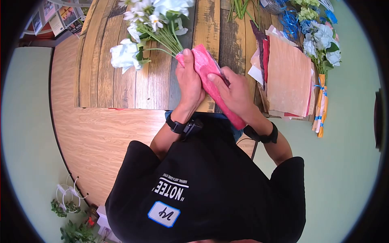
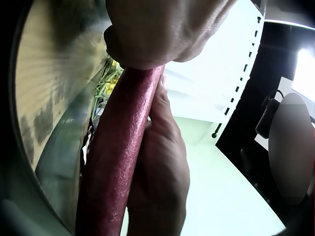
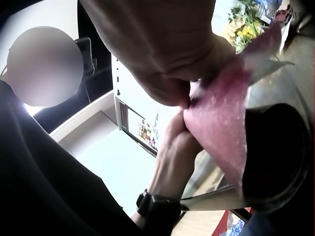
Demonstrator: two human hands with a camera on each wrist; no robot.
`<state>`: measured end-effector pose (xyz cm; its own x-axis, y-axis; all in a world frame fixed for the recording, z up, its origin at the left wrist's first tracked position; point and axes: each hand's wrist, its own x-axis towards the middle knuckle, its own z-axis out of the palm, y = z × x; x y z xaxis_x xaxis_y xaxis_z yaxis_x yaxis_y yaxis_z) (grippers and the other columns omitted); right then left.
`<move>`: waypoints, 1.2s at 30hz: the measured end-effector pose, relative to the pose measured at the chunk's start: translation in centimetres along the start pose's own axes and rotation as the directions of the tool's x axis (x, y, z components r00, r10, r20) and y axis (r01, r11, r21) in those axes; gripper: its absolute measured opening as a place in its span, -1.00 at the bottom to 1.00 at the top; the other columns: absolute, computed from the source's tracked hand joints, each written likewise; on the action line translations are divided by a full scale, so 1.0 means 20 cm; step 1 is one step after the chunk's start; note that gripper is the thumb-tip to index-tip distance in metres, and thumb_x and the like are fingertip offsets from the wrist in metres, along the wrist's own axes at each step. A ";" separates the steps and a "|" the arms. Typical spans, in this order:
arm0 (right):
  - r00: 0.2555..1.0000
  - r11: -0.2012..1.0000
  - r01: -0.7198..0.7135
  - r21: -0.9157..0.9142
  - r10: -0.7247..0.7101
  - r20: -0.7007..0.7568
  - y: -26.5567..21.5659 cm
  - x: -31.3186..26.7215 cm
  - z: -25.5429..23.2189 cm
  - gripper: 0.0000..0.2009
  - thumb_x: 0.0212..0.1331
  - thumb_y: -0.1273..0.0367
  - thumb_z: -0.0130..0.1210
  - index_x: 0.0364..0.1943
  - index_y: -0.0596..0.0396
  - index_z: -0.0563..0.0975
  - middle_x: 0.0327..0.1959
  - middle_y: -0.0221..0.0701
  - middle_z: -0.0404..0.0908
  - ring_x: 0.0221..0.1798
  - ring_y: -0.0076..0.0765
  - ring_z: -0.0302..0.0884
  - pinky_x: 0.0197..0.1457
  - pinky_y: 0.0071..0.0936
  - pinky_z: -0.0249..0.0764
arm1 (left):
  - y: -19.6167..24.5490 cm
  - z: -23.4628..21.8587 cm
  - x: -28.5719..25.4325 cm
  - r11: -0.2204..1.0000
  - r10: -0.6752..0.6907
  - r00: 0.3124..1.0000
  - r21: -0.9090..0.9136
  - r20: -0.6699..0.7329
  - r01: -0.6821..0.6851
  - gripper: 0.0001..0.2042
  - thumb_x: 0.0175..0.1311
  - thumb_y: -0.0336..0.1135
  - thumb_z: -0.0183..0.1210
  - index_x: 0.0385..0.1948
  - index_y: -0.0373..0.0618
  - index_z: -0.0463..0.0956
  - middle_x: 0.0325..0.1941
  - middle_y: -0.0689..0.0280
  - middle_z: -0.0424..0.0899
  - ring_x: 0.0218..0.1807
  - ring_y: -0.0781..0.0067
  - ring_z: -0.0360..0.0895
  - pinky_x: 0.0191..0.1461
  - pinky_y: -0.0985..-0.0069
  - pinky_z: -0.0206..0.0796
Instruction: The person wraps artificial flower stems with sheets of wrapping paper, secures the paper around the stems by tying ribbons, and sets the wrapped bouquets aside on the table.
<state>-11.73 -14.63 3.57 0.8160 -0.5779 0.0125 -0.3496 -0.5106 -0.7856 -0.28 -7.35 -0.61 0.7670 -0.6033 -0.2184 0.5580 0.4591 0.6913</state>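
A roll of pink-red wrapping paper (image 1: 214, 87) slants from the table edge toward the person's lap, wrapped round the stems of a bouquet of white flowers (image 1: 125, 55). The left hand (image 1: 189, 83) grips its upper end near the stems, thumb up along it. Lower down, the right hand (image 1: 237, 92) holds the paper from the right side, thumb lying on top. In the left wrist view the roll (image 2: 118, 147) runs down past the right hand (image 2: 162, 172). The right wrist view shows the paper's flared open edge (image 3: 221, 123), with the left hand (image 3: 177, 140) behind it.
A stack of tan and red paper sheets (image 1: 285, 75) lies on the table's right side. Beyond it rests a wrapped bouquet (image 1: 322, 93) with blue ties. Loose green stems (image 1: 239, 8) and blue ribbon (image 1: 288, 20) lie at the far side of the wooden table (image 1: 97, 81).
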 end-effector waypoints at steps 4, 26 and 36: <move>0.999 0.969 -0.031 0.243 0.041 -0.036 0.01 0.03 0.04 -0.71 0.37 0.26 0.21 -0.35 0.24 0.53 -0.67 -0.21 0.39 -0.63 -0.51 0.28 -0.52 -0.33 0.26 | 0.03 0.00 -0.03 0.994 -0.093 0.995 -0.060 -0.021 0.092 -0.57 0.54 0.12 -0.03 -0.14 -0.12 0.49 -0.27 0.32 0.63 -0.24 0.50 0.60 -0.12 0.45 0.50; 0.972 0.764 -0.234 0.601 0.191 0.135 0.07 -0.01 0.18 -0.65 0.43 0.23 0.18 -0.48 0.19 0.51 -0.59 -0.65 0.39 -0.46 -0.77 0.21 -0.45 -0.61 0.21 | 0.07 -0.04 0.01 0.989 -0.134 0.991 -0.056 0.008 0.134 -0.51 0.49 0.20 0.01 -0.28 -0.13 0.50 -0.33 0.32 0.63 -0.30 0.57 0.58 -0.24 0.51 0.47; 0.969 0.727 -0.221 0.650 0.241 0.060 0.01 -0.02 0.17 -0.70 0.41 0.27 0.20 -0.44 0.19 0.54 -0.60 -0.60 0.52 -0.52 -0.82 0.32 -0.53 -0.67 0.23 | 0.11 -0.05 0.01 0.985 -0.048 0.998 0.163 -0.044 0.055 -0.66 0.40 -0.03 0.26 -0.31 -0.15 0.48 -0.41 0.37 0.60 -0.45 0.62 0.54 -0.38 0.58 0.44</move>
<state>-10.57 -12.28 1.34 0.7337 -0.6448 -0.2142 -0.1352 0.1704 -0.9760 1.49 -5.78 0.21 0.7527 -0.5950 -0.2818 0.5399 0.3129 0.7814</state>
